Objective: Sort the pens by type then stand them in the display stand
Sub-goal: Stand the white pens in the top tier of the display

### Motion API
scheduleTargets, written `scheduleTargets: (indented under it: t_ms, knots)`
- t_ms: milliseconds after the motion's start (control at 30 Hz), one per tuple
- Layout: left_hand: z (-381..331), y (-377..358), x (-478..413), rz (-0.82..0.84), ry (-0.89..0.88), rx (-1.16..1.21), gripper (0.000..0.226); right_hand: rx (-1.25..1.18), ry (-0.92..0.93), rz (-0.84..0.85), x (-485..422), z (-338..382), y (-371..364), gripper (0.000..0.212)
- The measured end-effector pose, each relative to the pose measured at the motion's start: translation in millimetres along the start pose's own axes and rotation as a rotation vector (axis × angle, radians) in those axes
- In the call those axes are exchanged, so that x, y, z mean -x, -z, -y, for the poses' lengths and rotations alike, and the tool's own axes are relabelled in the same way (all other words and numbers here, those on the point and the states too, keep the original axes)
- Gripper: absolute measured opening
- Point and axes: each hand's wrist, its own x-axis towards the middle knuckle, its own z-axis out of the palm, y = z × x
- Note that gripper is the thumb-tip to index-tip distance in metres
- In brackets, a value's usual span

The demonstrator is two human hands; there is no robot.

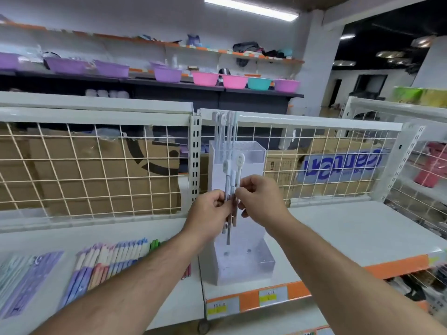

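Grips a bunch of white pens (229,176) in the left hand (210,210) at frame centre, pinches one of them with the right hand (262,198), just before the clear display stand (251,155).

White pens (227,180) are held upright before the clear tiered stand (242,267), its far tier holding more pens (228,126); coloured pens (113,257) lie left.
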Motion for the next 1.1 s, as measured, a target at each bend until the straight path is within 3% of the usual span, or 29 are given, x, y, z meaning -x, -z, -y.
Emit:
scheduleTargets:
  t_ms: [200, 500, 767, 1100]
  knots:
    - [-2.9, -4.3, -39.9, -0.024, -0.093, -0.013, 0.016, -0.006, 0.036, 0.007, -42.8, 5.2, 12.2, 0.01]
    - [-9.4, -10.4, -73.9, -0.126, -0.018, 0.113, 0.014, 0.004, 0.175, -0.039, -123.2, 37.8, 34.3, 0.007]
    - [-5.7, -18.2, -85.4, -0.197, -0.009, 0.043, 0.014, 0.054, 0.252, -0.094, -182.4, 56.0, 33.6, 0.013]
    - [-4.1, -19.9, -93.4, -0.248, -0.027, 0.042, 0.015, 0.195, 0.25, 0.018, -198.1, 38.7, 14.2, 0.013]
